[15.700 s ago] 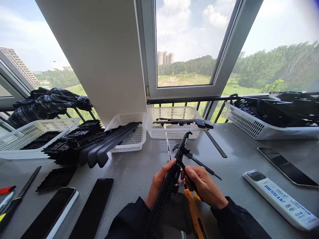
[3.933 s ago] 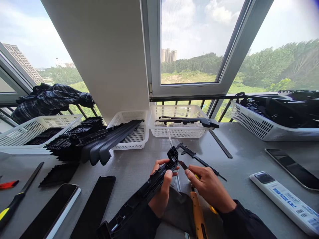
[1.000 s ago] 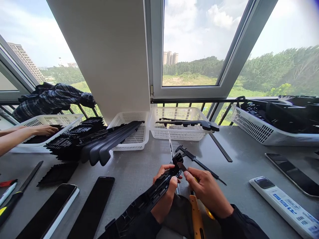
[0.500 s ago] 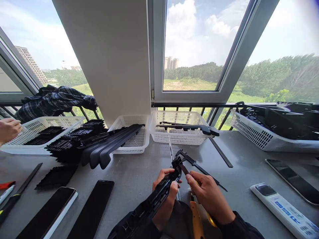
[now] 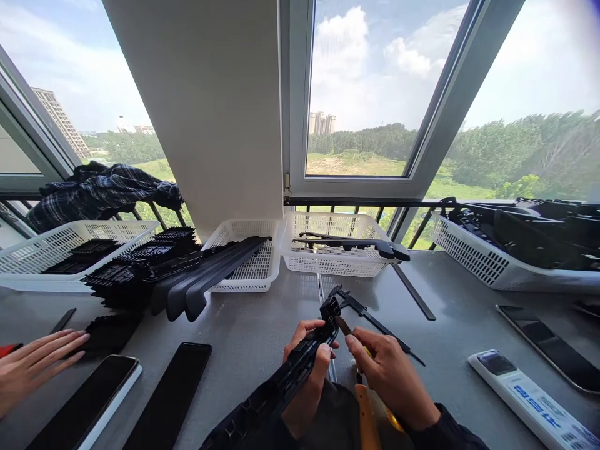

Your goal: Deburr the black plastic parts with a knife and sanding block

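Observation:
My left hand (image 5: 307, 375) is closed around a long black ribbed plastic part (image 5: 285, 378) that runs from the bottom edge up to its end piece above my fingers. My right hand (image 5: 391, 378) pinches a small knife blade (image 5: 343, 325) whose tip touches the top end of that part. An orange-handled tool (image 5: 365, 422) lies under my right wrist. A black caliper (image 5: 370, 315) rests on the grey table just beyond my hands.
White baskets (image 5: 328, 253) with black parts line the back of the table; a pile of black strips (image 5: 187, 281) spills from the middle one. Phones (image 5: 87, 406), a remote (image 5: 534, 394) and another person's hand (image 5: 35, 362) lie at the sides.
The other person's hand has left the far left basket and now rests low on the table at the left. My own hands stay together on the part and blade.

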Tool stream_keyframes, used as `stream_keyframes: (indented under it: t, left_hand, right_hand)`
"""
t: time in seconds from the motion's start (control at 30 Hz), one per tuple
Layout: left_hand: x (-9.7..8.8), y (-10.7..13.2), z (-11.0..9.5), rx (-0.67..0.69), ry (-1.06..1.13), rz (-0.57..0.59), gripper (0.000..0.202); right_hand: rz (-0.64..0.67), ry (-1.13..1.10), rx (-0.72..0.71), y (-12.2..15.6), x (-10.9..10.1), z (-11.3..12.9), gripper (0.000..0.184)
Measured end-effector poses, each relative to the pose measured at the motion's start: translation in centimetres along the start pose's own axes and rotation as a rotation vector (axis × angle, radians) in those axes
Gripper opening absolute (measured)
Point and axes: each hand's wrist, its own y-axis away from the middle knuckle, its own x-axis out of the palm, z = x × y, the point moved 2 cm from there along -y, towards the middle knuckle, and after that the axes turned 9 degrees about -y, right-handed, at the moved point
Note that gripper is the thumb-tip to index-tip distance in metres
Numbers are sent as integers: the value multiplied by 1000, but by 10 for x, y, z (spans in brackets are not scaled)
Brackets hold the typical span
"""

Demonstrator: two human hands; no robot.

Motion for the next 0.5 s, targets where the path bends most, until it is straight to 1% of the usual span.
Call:
stream_keyframes:
  t: [0.07,0.17,0.23,0.4,0.5]
  left_hand:
    - [-1,0,-6,0,32,59,18]
    - [-4,0,-13,-16,63,56,14]
    - [-5,-1,-16,-22,87,65,14]
    - [-6,-1,-13,-33,97,89,16]
    - [-7,-1,-13,-37,99,92,17]
  right_hand:
    - [-26,11,9,-1,-2,-1,48]
    - [-55,-8,53,0,-4,-3,49]
    - [-48,-42,76,0,-4,-3,48]
    - [-29,-67,72,1,-2,-2,49]
    - [-42,-66,101,1,-3,-4,49]
